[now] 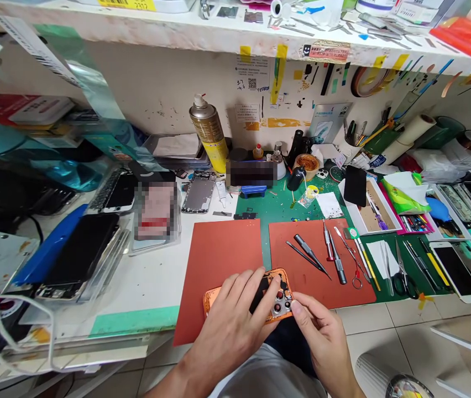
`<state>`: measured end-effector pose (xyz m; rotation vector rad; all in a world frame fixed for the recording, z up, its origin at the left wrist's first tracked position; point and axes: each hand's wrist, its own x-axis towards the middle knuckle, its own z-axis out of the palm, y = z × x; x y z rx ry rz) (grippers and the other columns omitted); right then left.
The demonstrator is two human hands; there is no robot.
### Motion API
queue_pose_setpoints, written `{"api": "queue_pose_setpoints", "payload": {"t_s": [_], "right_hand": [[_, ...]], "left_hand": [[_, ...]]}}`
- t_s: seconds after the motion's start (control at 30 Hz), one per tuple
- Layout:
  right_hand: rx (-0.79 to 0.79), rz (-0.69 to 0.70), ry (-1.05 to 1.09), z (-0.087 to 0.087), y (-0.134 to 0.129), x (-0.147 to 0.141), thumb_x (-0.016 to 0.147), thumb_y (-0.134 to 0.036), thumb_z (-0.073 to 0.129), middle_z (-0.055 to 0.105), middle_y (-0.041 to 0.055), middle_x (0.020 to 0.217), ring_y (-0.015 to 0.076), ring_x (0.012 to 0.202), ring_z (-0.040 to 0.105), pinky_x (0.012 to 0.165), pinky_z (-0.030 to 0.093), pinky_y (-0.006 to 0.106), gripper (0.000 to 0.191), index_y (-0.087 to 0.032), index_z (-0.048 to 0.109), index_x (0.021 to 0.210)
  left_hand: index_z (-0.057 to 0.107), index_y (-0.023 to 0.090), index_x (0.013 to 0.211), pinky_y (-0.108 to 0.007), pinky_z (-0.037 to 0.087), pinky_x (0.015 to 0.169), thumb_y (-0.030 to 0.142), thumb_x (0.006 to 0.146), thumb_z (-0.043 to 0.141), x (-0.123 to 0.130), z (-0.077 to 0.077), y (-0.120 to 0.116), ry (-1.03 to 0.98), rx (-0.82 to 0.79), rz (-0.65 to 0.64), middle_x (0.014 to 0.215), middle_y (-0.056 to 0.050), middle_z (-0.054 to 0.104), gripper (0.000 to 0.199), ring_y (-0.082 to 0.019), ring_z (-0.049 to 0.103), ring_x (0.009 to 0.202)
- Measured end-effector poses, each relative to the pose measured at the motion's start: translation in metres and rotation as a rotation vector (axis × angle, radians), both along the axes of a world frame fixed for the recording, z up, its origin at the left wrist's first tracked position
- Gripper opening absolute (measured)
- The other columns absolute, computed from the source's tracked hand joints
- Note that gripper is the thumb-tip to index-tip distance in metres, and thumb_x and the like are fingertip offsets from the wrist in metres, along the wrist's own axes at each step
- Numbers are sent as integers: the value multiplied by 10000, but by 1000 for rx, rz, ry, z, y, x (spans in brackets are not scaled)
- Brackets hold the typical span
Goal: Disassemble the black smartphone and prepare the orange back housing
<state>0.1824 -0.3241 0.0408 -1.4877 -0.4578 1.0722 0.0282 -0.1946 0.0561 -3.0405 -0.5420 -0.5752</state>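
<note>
An orange phone housing (212, 299) with its inner parts exposed lies at the near edge of the left reddish-brown mat (219, 249). My left hand (239, 309) is laid over the housing, its fingers across the middle and one fingertip near the round camera openings, gripping it. At the housing's right end, beside the camera area, my right hand (322, 337) has its thumb and index finger pressed together at the edge; anything small between them cannot be made out. The left palm hides much of the housing.
Screwdrivers (312, 254) and tweezers lie on the right mat (281, 237). Scissors (403, 276) and a white phone (459, 271) are farther right. Stacked phones (82, 249) stand left. A spray can (208, 132) and small bottles line the back under a shelf (136, 33).
</note>
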Motion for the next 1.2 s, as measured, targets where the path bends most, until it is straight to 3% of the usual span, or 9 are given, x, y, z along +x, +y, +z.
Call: {"api": "queue_pose_setpoints", "payload": {"t_s": [0.53,0.67,0.83,0.93,1.0,1.1,1.2], "right_hand": [[25,19,-36,-4,-4,1,1005,-542,760,872,101,1073,253,881,829,822,676,305,354,-266,884,1189],[22,11,-14,-7,-4,-1,1000,-544,767,869,102,1100,268,946,829,846,675,317,362,-265,880,1201],[18,-5,55,-8,-1,1,999,-540,773,861,102,1139,274,981,816,889,665,349,374,-259,870,1225],[25,15,109,-8,-1,9,1000,-550,770,861,105,1125,281,982,809,928,653,383,389,-250,868,1228],[27,41,133,-9,-1,17,997,-547,777,862,107,1116,283,986,805,948,643,397,386,-248,869,1224],[36,94,139,-9,-1,31,991,-525,793,861,104,1121,285,1013,802,954,632,396,363,-252,871,1217],[45,169,125,-5,5,44,986,-514,802,863,97,1105,282,1017,800,944,627,389,337,-253,879,1185]], "left_hand": [[632,91,1468,-488,479,970,346,1111,559,-1,2,0,-17,-3,-7,1321,-215,695,445,-366,645,1148],[625,89,1481,-502,491,965,355,1098,593,2,0,-1,1,-7,-8,1330,-222,704,467,-378,655,1149],[570,169,1568,-551,507,1021,534,1055,654,-5,10,3,9,-101,12,1499,-217,660,635,-411,653,1255],[394,218,1699,-554,491,1142,659,1009,667,-27,19,20,-60,-332,72,1648,-189,563,863,-404,589,1432],[409,268,1696,-526,497,1170,611,1060,611,-42,21,36,-130,-610,191,1618,-142,612,750,-363,613,1438],[597,271,1583,-513,544,1132,693,1090,444,-50,13,54,-142,-1268,305,1454,-134,739,666,-347,710,1312],[657,221,1529,-496,590,1068,796,1048,404,-42,-1,54,-86,-2029,157,1419,-178,754,791,-358,757,1239]]}}
